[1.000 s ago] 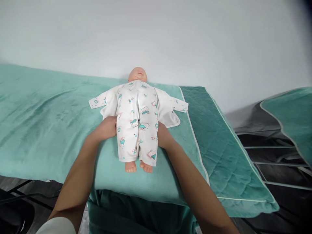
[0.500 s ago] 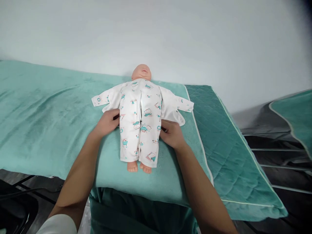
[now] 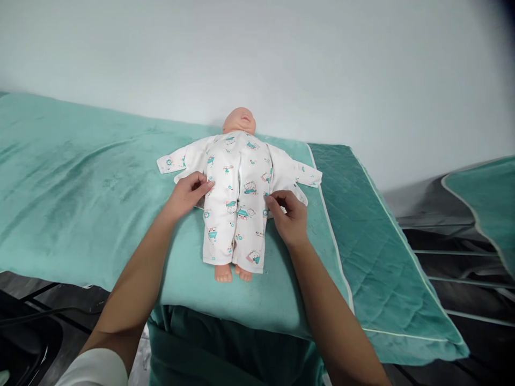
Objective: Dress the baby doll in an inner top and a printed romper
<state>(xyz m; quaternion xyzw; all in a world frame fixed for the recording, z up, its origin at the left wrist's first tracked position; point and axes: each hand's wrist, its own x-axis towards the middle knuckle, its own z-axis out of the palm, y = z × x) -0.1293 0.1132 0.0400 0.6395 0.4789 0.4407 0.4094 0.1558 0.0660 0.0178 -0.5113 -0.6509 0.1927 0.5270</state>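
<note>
A baby doll (image 3: 240, 120) lies face up, feet toward me, its arms out inside a white printed top (image 3: 283, 161). White baby trousers (image 3: 241, 209) with a teal and pink print cover its front from near the neck to the ankles; bare feet show below the cuffs. On the trousers' left side, my left hand (image 3: 188, 194) is closed, its thumb resting on the cloth and the other fingers at the edge. My right hand (image 3: 290, 217) pinches the opposite side edge between thumb and fingers. The fingertips beneath the cloth are partly hidden.
A light teal plush cover (image 3: 100, 203) spreads beneath the doll. Right of it shows a darker quilted layer (image 3: 374, 257) with pale piping. A white wall (image 3: 257, 59) stands behind. Dark metal rails and another teal cloth (image 3: 486, 187) are at far right.
Both hands have come up from the sides of the doll onto the trousers' edges. My left thumb now lies on top of the cloth. The whole view has shifted slightly.
</note>
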